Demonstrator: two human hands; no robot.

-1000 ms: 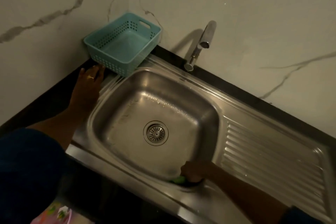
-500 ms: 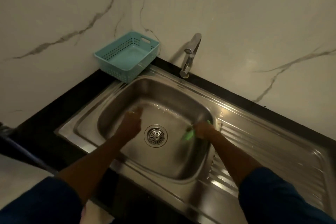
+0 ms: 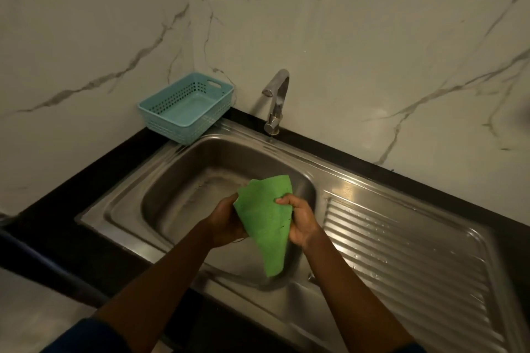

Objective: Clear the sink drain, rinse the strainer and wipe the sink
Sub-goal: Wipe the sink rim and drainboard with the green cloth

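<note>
Head view: one green cloth (image 3: 263, 223) is held up over the sink's single basin (image 3: 177, 195), with its lower corner hanging down. Two hands grasp it. The left hand (image 3: 226, 222) clasps its left edge, and the right hand (image 3: 302, 221) pinches its right edge with curled fingers. One ribbed drainboard (image 3: 415, 252) lies to the right of the basin. Behind the basin stands one tap (image 3: 276, 100). One teal basket (image 3: 172, 127) sits on the black counter (image 3: 71, 195), in the corner of the marble wall (image 3: 372, 37).
</note>
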